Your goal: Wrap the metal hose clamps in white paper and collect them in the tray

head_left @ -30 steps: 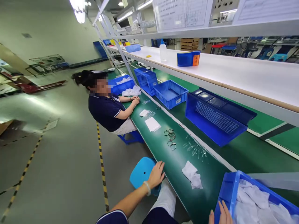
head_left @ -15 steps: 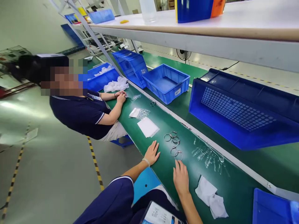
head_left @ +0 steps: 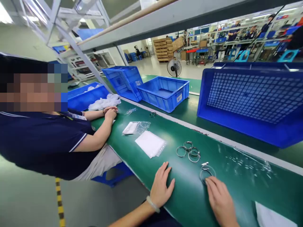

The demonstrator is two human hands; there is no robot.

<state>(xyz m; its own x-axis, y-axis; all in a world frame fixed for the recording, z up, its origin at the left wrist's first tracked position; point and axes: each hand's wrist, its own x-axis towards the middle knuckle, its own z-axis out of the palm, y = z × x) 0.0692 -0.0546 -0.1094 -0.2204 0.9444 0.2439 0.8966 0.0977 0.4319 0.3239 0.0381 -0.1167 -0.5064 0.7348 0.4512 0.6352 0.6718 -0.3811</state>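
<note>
My left hand (head_left: 162,186) lies on the green tabletop with its fingers spread, holding nothing. A bracelet circles its wrist. My right hand (head_left: 221,200) has its fingers together at the near rim of a metal hose clamp (head_left: 214,170), one of two that overlap; its thumb is mostly hidden. To the left of that pair, a cluster of several more hose clamps (head_left: 194,155) lies flat. White sheets (head_left: 150,144) rest beyond my left hand. Clear plastic pieces (head_left: 251,162) are spread to the right, and a white cloth (head_left: 272,216) lies near the bottom right.
A co-worker (head_left: 78,142) sits at the left, hands together over the table. Blue crates (head_left: 165,94) stand behind the table's pale rail, with a large tilted blue crate (head_left: 243,126) at right. A shelf beam (head_left: 151,25) crosses overhead. One hose clamp (head_left: 152,114) lies farther off.
My right hand has moved forward onto the overlapping hose clamps. My left hand remains spread on the table. The camera view has tilted up and come closer to the co-worker.
</note>
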